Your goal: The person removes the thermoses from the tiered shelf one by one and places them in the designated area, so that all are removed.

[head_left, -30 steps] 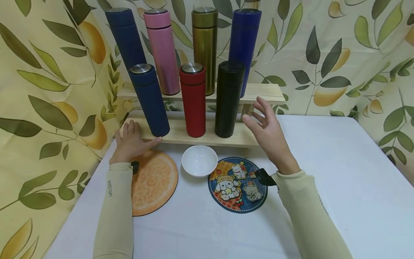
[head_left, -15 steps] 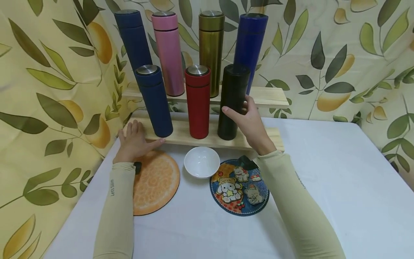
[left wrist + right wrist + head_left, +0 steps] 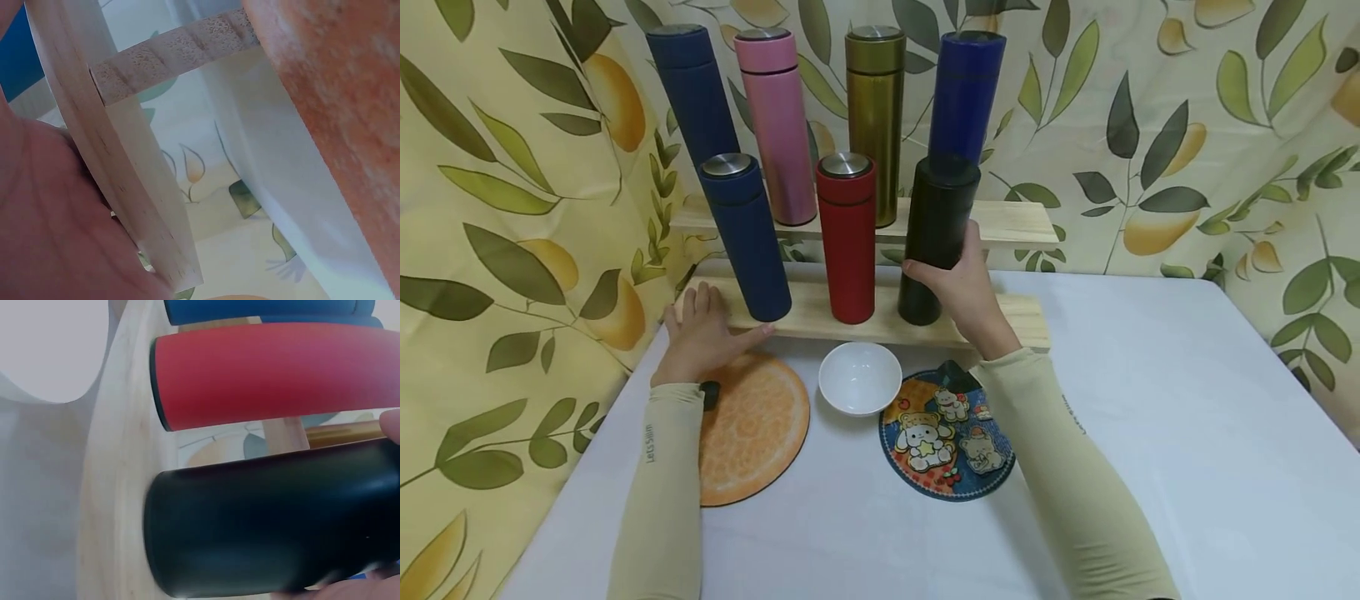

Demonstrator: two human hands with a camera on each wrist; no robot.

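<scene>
My right hand [image 3: 966, 292] grips a black thermos flask [image 3: 934, 221] around its lower half, thumb in front. The flask leans a little to the right over the lower board of a wooden two-step rack [image 3: 801, 310]; in the right wrist view the flask's base [image 3: 156, 534] is at the board, and I cannot tell whether it touches. At the left end of that board rests my left hand [image 3: 696, 337], fingers spread and thumb along the front edge. Left of the black flask stand a red flask [image 3: 847, 242] and a blue flask [image 3: 747, 242].
Behind, on the upper board, stand a dark blue flask [image 3: 692, 100], a pink flask [image 3: 777, 125], a gold flask [image 3: 876, 125] and a bright blue flask [image 3: 967, 96]. In front lie a white bowl [image 3: 861, 379], an orange-slice mat [image 3: 756, 433] and a cartoon mat [image 3: 947, 446] on the white table [image 3: 1150, 400].
My right hand has moved left from the rack's right side and taken hold of the black flask, which now tilts slightly more to the right. My left hand stays on the board.
</scene>
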